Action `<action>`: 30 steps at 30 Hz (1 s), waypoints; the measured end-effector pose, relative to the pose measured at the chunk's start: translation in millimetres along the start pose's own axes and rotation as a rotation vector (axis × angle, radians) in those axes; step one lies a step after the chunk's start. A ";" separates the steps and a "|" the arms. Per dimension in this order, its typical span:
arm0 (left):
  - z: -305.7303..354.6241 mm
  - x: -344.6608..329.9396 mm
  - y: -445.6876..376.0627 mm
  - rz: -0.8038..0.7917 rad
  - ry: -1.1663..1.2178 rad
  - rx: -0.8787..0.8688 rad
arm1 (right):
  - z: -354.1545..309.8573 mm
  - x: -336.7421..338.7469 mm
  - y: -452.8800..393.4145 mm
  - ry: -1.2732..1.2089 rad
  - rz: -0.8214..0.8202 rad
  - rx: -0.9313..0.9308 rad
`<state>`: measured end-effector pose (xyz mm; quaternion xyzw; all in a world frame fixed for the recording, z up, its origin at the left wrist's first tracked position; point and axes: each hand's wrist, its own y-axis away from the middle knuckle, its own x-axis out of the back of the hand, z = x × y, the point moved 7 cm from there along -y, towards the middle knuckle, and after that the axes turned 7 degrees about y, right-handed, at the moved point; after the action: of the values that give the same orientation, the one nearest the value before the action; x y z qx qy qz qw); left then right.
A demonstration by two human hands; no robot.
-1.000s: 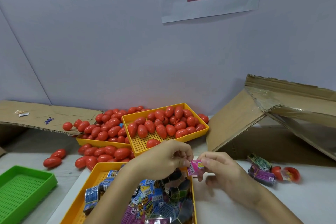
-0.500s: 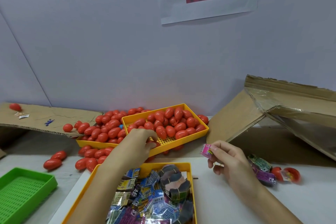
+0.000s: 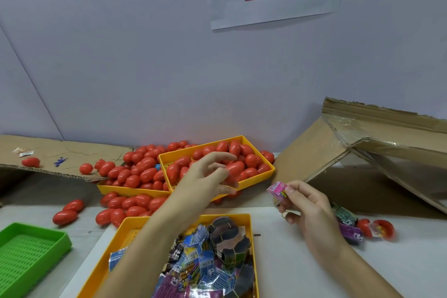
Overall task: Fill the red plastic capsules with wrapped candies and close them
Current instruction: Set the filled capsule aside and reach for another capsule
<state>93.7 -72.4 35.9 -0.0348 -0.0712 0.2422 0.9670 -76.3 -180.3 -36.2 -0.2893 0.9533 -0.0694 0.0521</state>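
1. Loose red capsules [image 3: 135, 174]: glossy, egg-shaped, heaped left of the left hand.
2. Left hand [image 3: 205, 176]: fingers spread and relaxed, grasping nothing, over the raised yellow tray [image 3: 263, 176] of capsules.
3. Near yellow tray [image 3: 135, 227]: under the left forearm, holding blue and purple wrapped candies [image 3: 205, 264].
4. Right hand [image 3: 304, 203]: pinching a pink wrapped candy [image 3: 277, 189] at its fingertips.

White table [image 3: 290, 261] w/ yellow trays [image 3: 125, 239], green tray [image 3: 60, 244], loose red capsules [image 3: 65, 216], cardboard [image 3: 312, 150].
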 end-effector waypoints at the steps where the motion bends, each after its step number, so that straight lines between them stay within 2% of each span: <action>1: -4.3 -10.7 1.2 -0.022 0.148 0.059 | -0.5 0.8 -0.4 0.002 0.005 0.008; 3: -12.5 -27.7 3.3 -0.057 0.358 0.161 | -2.7 0.2 -0.7 0.001 -0.004 0.019; 6: -25.1 -40.0 4.3 -0.070 0.445 0.276 | -3.4 -1.1 -0.9 0.003 -0.022 0.027; 12: -34.7 -45.0 5.5 -0.169 0.309 0.285 | -3.8 -0.3 -0.9 0.007 -0.003 0.042; 22: -30.4 -54.3 12.2 -0.298 0.375 0.302 | -8.0 -3.9 2.1 0.032 -0.029 0.050; 30: -31.8 -52.0 9.6 -0.266 0.322 0.285 | -8.5 -2.7 3.1 0.066 -0.022 0.048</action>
<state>48.9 -89.6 -2.8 0.0735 0.1144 0.1115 0.9844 -77.0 -175.4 -28.2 -0.2960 0.9493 -0.1024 0.0268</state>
